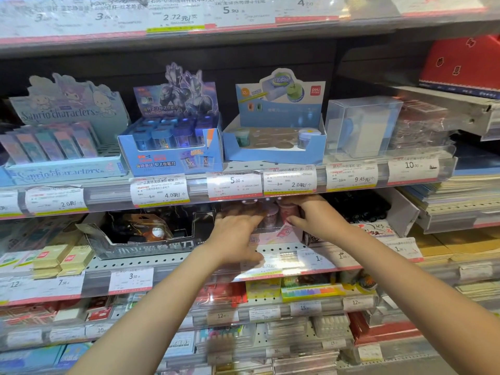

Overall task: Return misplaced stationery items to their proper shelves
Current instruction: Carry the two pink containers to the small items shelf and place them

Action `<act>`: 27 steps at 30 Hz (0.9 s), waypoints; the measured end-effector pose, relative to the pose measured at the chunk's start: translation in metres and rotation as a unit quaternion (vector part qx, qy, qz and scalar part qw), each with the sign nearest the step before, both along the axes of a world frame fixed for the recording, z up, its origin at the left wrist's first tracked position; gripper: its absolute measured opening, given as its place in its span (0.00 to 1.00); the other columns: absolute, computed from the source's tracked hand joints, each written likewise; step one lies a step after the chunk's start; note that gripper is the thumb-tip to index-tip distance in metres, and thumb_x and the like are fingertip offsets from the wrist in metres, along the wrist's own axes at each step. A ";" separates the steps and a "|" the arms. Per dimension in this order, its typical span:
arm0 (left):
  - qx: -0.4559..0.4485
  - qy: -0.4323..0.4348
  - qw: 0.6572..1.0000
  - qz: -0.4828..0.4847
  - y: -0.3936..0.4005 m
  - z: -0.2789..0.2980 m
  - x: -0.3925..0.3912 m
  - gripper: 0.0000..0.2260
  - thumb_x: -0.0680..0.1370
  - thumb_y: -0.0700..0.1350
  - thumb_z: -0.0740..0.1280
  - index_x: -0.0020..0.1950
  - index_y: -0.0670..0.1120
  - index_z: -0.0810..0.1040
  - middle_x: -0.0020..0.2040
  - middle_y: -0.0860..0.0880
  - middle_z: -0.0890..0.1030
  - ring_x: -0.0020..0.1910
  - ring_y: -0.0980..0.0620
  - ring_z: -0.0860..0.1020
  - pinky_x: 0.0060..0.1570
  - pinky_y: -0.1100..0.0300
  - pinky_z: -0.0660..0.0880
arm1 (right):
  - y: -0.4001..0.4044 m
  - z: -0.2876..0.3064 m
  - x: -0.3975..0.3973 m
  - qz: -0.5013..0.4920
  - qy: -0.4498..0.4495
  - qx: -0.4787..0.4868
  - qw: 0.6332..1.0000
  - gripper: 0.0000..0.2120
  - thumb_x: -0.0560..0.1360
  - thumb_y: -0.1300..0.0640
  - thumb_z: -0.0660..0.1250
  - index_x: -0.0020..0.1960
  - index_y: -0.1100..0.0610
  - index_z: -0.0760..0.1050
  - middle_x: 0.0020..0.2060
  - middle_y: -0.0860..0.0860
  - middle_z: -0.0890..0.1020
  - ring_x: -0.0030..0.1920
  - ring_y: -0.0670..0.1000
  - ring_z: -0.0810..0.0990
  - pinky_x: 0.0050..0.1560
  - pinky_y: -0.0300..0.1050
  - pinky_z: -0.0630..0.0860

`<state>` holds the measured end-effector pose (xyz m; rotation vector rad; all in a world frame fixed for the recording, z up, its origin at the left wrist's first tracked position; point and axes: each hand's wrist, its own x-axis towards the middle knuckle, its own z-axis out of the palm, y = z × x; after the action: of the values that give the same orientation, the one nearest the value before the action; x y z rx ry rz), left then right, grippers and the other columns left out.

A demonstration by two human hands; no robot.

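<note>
On the second shelf stands a pale pink display box [273, 237] with small round pink sharpeners [271, 215] in it. My right hand [313, 216] reaches under the shelf above. Its fingers lie over one pink sharpener [288, 212] and its thumb sits below it, gripping it over the box. My left hand [235, 236] is at the box's left front, blurred, fingers spread and pointing at the sharpeners, with nothing in it. The back of the box is hidden by the price rail above.
A black sharpener display box [151, 246] sits left of the pink one, and a black box [357, 209] sits to its right. On the shelf above are a blue sharpener box [170, 158], a half-empty blue box [273, 154] and a clear case [359, 125]. Stacked notebooks [454, 198] lie at the right.
</note>
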<state>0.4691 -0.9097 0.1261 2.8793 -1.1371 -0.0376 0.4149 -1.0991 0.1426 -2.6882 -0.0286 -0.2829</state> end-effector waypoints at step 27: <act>-0.017 0.029 0.999 0.012 0.001 -0.005 0.003 0.38 0.64 0.59 0.70 0.71 0.57 0.60 0.60 0.52 0.77 0.62 0.44 0.73 0.67 0.37 0.60 | -0.005 -0.016 -0.001 0.044 -0.042 0.013 0.998 0.17 0.70 0.64 0.60 0.56 0.57 0.78 0.53 0.55 0.83 0.47 0.53 0.77 0.45 0.41 0.70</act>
<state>0.4718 -0.9090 0.1213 2.8422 -1.0814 -0.0980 0.4144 -1.1038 0.1261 -2.6403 -0.1672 -0.3651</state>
